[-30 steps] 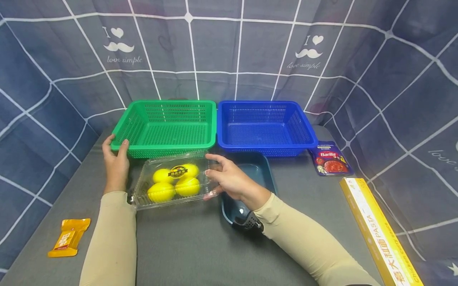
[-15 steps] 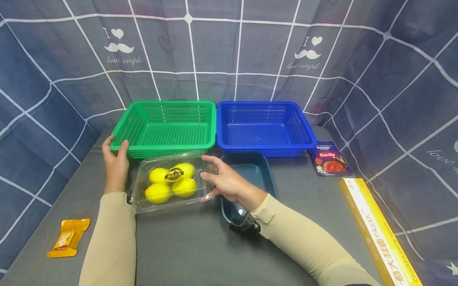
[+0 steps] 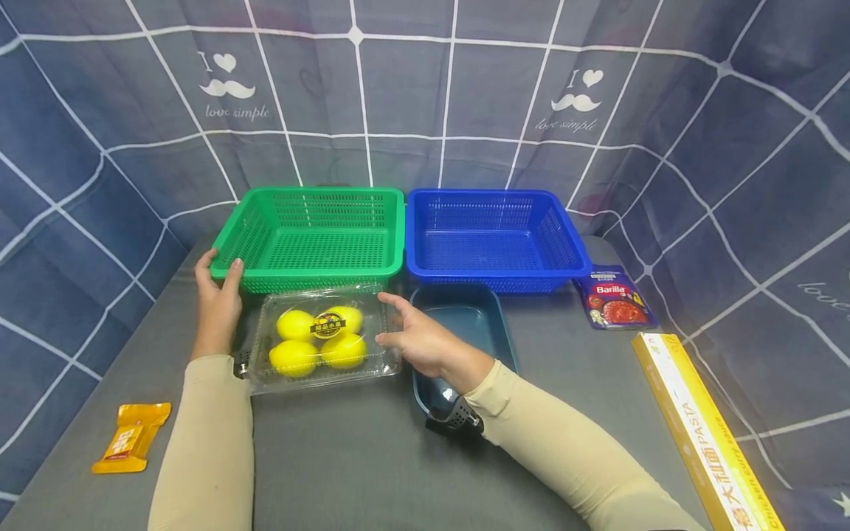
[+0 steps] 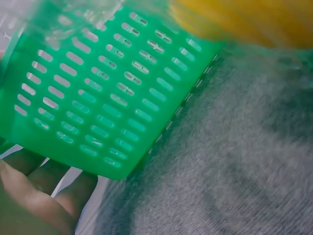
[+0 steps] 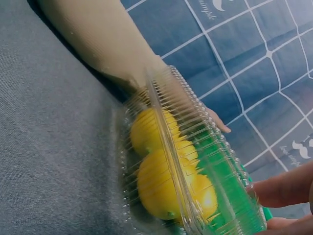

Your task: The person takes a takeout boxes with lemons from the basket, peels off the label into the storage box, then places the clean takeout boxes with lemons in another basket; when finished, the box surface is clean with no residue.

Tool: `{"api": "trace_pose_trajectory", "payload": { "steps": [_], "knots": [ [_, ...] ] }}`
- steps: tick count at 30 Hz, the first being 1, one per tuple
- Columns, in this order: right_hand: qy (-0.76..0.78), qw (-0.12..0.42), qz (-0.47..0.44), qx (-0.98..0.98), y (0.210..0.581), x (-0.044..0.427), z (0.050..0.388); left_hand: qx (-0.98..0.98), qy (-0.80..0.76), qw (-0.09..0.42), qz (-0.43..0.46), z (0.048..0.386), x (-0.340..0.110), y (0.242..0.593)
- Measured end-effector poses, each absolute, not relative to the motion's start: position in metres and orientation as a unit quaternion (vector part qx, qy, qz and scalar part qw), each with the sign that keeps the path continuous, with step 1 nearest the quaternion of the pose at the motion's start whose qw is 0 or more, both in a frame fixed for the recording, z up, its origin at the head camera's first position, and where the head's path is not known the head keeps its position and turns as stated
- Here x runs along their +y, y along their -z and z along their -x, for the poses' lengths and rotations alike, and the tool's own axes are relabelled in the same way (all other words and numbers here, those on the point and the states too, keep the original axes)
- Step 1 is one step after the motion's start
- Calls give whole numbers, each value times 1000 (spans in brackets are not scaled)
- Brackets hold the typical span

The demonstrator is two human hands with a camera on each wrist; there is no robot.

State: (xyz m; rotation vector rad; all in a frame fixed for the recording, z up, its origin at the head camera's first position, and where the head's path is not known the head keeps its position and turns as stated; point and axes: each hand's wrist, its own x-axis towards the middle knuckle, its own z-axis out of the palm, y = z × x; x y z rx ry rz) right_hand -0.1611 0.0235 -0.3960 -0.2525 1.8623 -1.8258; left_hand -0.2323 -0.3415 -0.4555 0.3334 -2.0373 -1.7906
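Observation:
My left hand (image 3: 218,306) grips the front left corner of the green basket (image 3: 312,280), thumb at the front and fingers round the side. In the left wrist view, the fingers (image 4: 73,198) lie against the perforated basket. A clear plastic box (image 3: 265,372) of yellow lemons (image 3: 344,350) lies before the basket, a black label (image 3: 328,325) on its lid. My right hand (image 3: 428,339) is at the box's right end, index finger and thumb extended. In the right wrist view, its fingertips touch the box's edge; any fingers underneath are hidden.
A blue basket (image 3: 491,279) stands right of the green one. Under my right wrist lies a dark teal tray (image 3: 474,313). Farther right are a Barilla pouch (image 3: 614,299) and a long yellow pasta box (image 3: 707,435). An orange packet (image 3: 131,438) lies at left.
The lemon box has shifted slightly left and levelled out. My right fingers, earlier visible through its plastic end, no longer show there. My left hand stays on the basket.

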Motion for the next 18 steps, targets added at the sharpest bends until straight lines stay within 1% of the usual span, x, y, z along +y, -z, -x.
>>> {"api": "trace_pose_trajectory", "payload": {
  "steps": [6, 12, 18],
  "knots": [
    [678, 253, 89, 684, 399, 21, 162, -744, 630, 189, -117, 232, -345, 453],
    [680, 244, 88, 685, 398, 20, 160, -782, 594, 150, -117, 228, -348, 442],
    [676, 241, 82, 691, 397, 20, 159, -838, 524, 118, -95, 218, -351, 426]
  ]
}}
